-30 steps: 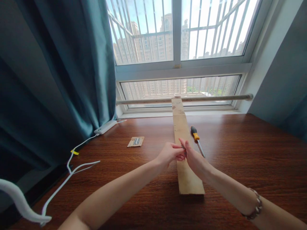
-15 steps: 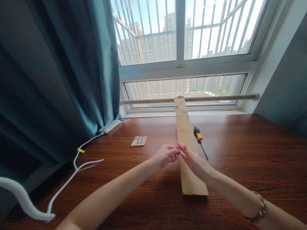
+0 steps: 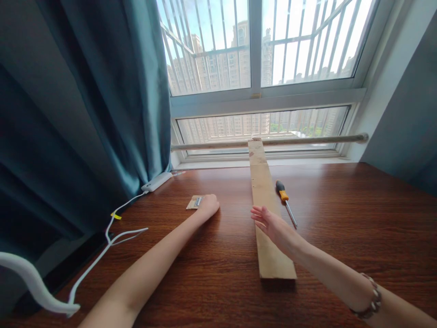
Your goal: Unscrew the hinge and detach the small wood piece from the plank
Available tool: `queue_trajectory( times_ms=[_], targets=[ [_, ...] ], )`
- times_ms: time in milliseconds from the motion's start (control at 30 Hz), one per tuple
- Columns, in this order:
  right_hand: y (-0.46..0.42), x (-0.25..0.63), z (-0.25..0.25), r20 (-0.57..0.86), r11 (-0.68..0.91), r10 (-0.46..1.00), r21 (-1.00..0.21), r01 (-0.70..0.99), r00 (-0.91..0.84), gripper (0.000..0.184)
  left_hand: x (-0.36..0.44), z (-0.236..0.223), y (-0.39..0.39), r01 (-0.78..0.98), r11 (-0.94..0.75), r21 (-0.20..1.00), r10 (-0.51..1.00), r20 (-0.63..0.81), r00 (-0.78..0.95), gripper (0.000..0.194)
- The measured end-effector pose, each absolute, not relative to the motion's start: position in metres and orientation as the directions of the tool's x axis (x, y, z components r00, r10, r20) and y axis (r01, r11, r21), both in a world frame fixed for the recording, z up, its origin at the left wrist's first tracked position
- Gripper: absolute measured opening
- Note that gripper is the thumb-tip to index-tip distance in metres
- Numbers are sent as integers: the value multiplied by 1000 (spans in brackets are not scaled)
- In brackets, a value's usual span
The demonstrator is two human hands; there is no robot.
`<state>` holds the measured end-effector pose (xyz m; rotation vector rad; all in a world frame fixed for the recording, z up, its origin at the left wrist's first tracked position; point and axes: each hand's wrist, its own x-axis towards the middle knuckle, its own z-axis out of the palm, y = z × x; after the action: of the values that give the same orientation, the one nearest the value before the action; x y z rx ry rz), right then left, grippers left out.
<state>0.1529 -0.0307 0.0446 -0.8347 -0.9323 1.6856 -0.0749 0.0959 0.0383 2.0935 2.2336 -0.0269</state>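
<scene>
My left hand (image 3: 209, 205) is down on the table just right of a small tan card (image 3: 193, 202) with dark and silvery pieces on it, covering part of it. Its fingers curl under and away from me, so whatever they hold is hidden. Over the long pale wooden board (image 3: 264, 196) hovers my right hand (image 3: 266, 221), palm turned to the left. Its fingers are stretched out with nothing visible in them. A screwdriver (image 3: 285, 198) with a black and orange handle lies to the right of the board.
The board's far end rests on a horizontal rail (image 3: 307, 140) before the barred window. A white power strip (image 3: 157, 181) and white cables (image 3: 92, 255) lie on the left, beside a dark blue curtain (image 3: 143, 91). The brown table (image 3: 358, 218) spreads underneath.
My left hand has left the board's edge, where it pinched a small metal piece near my right hand, and moved left to the card. The right hand has barely shifted.
</scene>
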Motion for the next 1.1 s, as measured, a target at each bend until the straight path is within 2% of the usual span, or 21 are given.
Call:
queue_trajectory(
  times_ms=[333, 767, 967, 1100],
  targets=[
    [-37, 152, 56, -116, -209, 964, -888, -409, -241, 62, -97, 36, 111, 991, 127, -37, 992, 14, -126, 31],
    [-37, 150, 55, -119, -213, 964, -879, -427, -236, 62, -111, 42, 93, 995, 54, -82, 995, 90, -47, 25],
    [-38, 149, 59, -136, -227, 963, -877, -423, -234, 65, -111, 49, 80, 996, 87, -4, 992, 96, -86, 20],
    [-38, 151, 58, -124, -219, 961, -885, -411, -246, 61, -108, 53, 78, 993, 103, 53, 988, 107, -109, 16]
  ],
)
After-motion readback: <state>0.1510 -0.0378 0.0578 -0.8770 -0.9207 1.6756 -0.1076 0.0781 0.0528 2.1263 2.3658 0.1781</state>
